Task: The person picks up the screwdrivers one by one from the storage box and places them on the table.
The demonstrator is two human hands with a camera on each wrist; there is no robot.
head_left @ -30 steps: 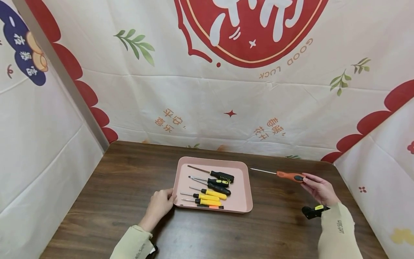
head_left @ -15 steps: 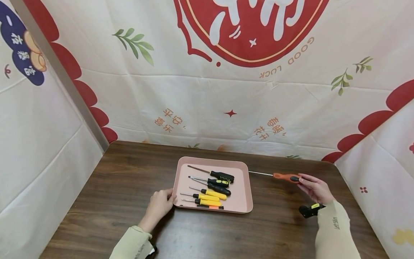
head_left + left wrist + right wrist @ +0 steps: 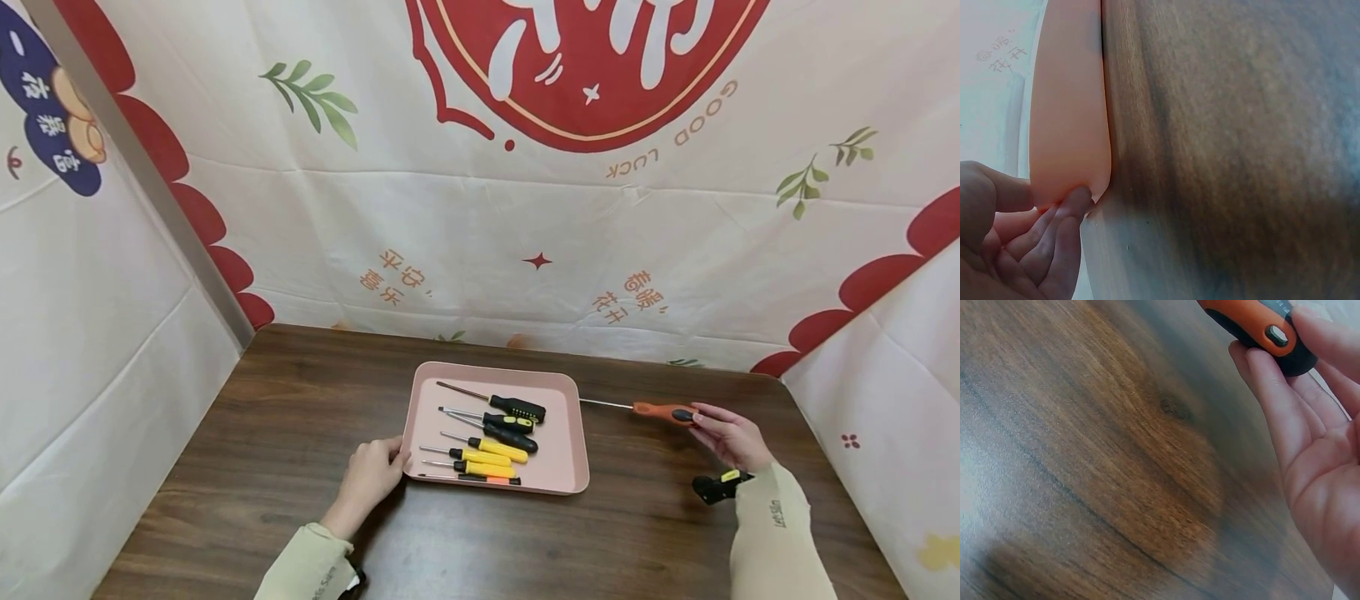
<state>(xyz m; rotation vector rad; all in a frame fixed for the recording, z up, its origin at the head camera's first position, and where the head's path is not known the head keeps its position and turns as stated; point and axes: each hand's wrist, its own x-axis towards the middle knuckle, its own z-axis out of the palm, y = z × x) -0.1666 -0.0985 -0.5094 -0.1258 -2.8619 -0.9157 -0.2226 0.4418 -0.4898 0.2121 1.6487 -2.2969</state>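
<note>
Pinching the pink tray [image 3: 561, 467] at its near left corner on the worktop [image 3: 480, 542], your left hand [image 3: 369, 473] sat nearest. Your right hand [image 3: 731, 437] held the orange screwdriver [image 3: 660, 412] by its handle's end, right of the tray; its thin shaft [image 3: 606, 403] reached toward the tray, contact unclear. It seemed light and stiff, best gripped round the thick handle. Other screwdrivers [image 3: 517, 408] lay in the tray; printed cloth [image 3: 480, 225] hung beyond.

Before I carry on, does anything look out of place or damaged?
Nothing looks spilled or damaged. Slightly untidy: in the tray, two black screwdrivers lie bunched, their shafts nearly meeting at the tips, whereas the yellow screwdrivers have theirs apart.
</note>
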